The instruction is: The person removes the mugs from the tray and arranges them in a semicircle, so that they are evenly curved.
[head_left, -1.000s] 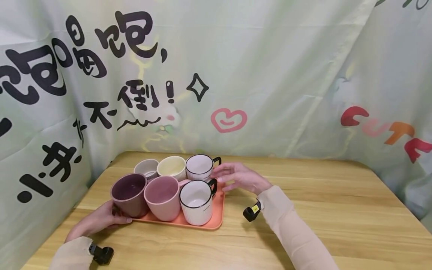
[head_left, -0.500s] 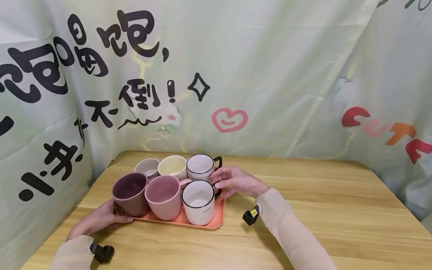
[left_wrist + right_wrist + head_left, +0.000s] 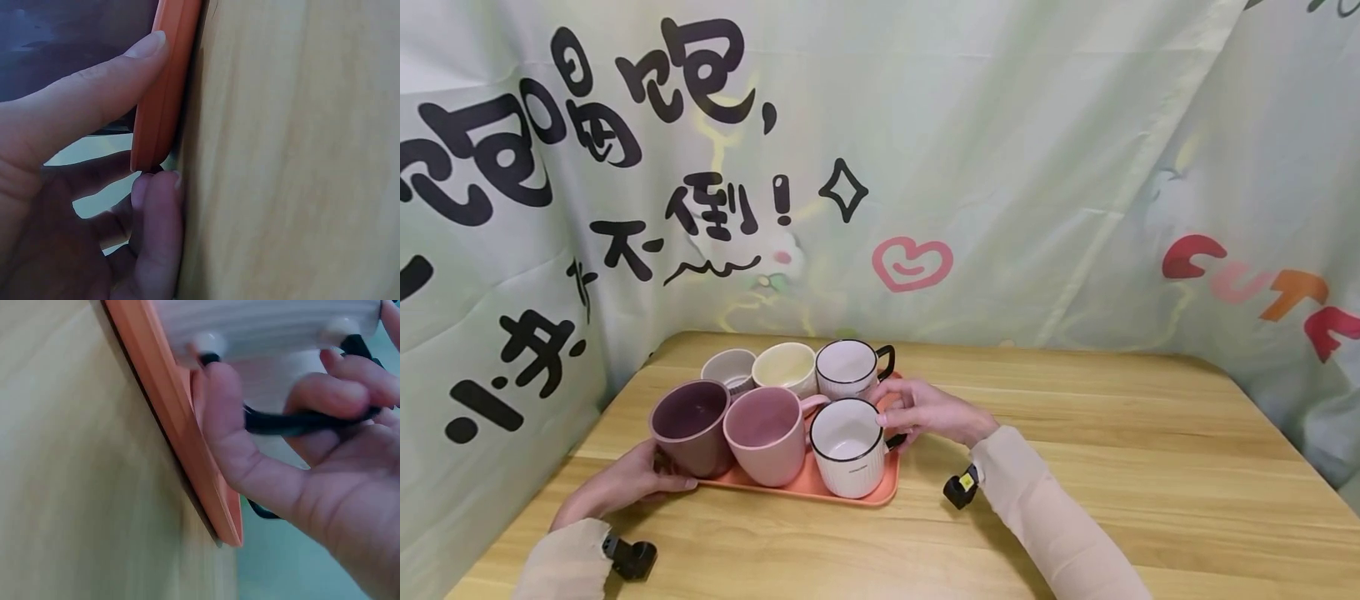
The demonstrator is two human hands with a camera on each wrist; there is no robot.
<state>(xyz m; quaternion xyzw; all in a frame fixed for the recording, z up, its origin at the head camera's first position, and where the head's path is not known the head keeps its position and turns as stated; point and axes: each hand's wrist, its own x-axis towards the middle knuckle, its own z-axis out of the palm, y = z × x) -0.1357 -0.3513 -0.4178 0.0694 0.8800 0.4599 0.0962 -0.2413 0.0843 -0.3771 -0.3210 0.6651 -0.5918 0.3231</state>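
An orange tray (image 3: 790,494) on the wooden table carries several mugs and cups. My left hand (image 3: 625,479) holds its near left corner, beside the dark plum mug (image 3: 694,450); in the left wrist view the thumb (image 3: 94,87) lies along the tray's edge (image 3: 164,94). My right hand (image 3: 928,412) grips the black handle (image 3: 294,422) of the near white mug (image 3: 848,467), which has a black rim. Its fingers curl around that handle in the right wrist view. The mug stands upright at the tray's near right corner.
A pink mug (image 3: 764,454) stands between the plum and near white mugs. Behind are a grey cup (image 3: 728,367), a cream cup (image 3: 784,368) and another black-rimmed white mug (image 3: 846,367). The wooden table (image 3: 1075,433) extends right; a printed curtain (image 3: 1000,167) hangs behind.
My right hand has come down onto the near white mug's handle. That mug has shifted slightly right and its handle has turned toward me. The left hand keeps its place at the tray.
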